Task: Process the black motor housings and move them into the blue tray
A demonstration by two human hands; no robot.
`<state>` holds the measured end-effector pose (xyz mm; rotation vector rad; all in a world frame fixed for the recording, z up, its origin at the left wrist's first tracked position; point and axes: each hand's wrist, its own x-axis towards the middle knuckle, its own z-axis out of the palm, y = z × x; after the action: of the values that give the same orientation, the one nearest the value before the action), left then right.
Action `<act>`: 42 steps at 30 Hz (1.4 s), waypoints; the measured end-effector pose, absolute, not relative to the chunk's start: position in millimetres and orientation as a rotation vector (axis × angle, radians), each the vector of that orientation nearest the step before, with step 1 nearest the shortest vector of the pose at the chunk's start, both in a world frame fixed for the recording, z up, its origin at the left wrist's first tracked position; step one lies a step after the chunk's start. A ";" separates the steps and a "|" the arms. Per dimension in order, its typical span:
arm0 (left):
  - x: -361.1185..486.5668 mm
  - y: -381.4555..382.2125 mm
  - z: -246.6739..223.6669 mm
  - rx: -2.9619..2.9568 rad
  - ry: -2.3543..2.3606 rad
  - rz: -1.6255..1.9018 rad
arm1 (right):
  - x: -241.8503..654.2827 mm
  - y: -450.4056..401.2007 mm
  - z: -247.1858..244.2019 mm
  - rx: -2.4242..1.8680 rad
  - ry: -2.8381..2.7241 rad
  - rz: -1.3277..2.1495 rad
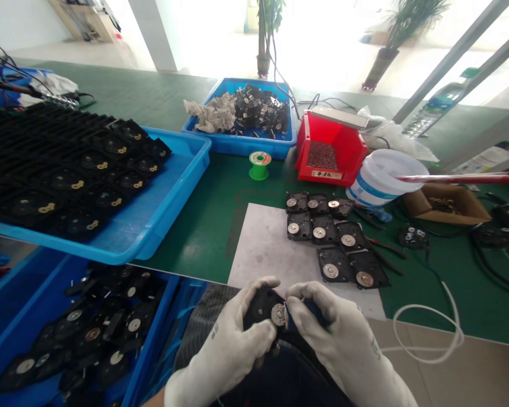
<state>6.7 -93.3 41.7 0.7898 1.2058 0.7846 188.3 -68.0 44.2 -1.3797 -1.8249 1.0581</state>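
Observation:
My left hand, in a white glove, is closed around a black plastic housing with a round silver motor set in it. The housing is held above my lap, off the table's front edge. My right hand, gloved too, is closed with thumb and forefinger pinched at the motor's right side; whatever lies between the fingertips is hidden. Beyond my hands, several similar black housings with silver discs lie in rows on a white sheet and the green table.
A large blue tray of stacked black housings stands left, above a blue bin of loose units. Further back are a blue tray, a solder spool, a red bin and a white bucket. Pliers lie right.

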 end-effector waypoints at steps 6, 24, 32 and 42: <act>6.4 -93.3 40.2 0.797 1.219 0.770 | 188.6 -65.6 45.1 -1.375 -1.825 1.072; 9.5 -94.4 37.0 0.739 1.220 0.774 | 193.4 -67.8 41.1 -1.383 -1.770 1.197; 4.4 -95.1 36.2 0.910 1.272 0.737 | 200.2 -72.4 49.0 -1.364 -1.196 1.523; 3.0 -89.1 41.4 0.964 1.265 0.663 | 212.1 -82.2 64.9 -1.565 -1.228 1.621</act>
<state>3.0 -89.1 41.4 0.9640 1.2650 0.6629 212.1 -82.2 64.9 -1.5654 -1.2280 1.6212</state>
